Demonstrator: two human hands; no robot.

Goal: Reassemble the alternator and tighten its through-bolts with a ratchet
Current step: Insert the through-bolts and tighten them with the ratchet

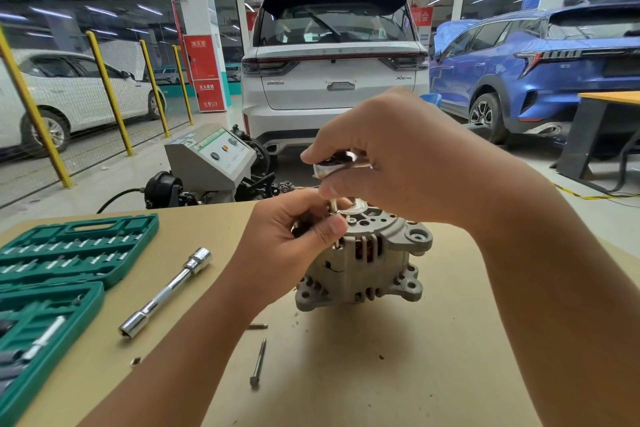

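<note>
Green socket case (62, 260) at lower left of the frame on the desk (433, 357), chrome extension bar (166, 291) just right of it. Loose bolt (258, 362) at bottom centre. Left hand (294, 239) pinches the socket shaft (335, 210) at the alternator (367, 263), centre frame. Right hand (391, 163) above it grasps the ratchet (337, 165) head
</note>
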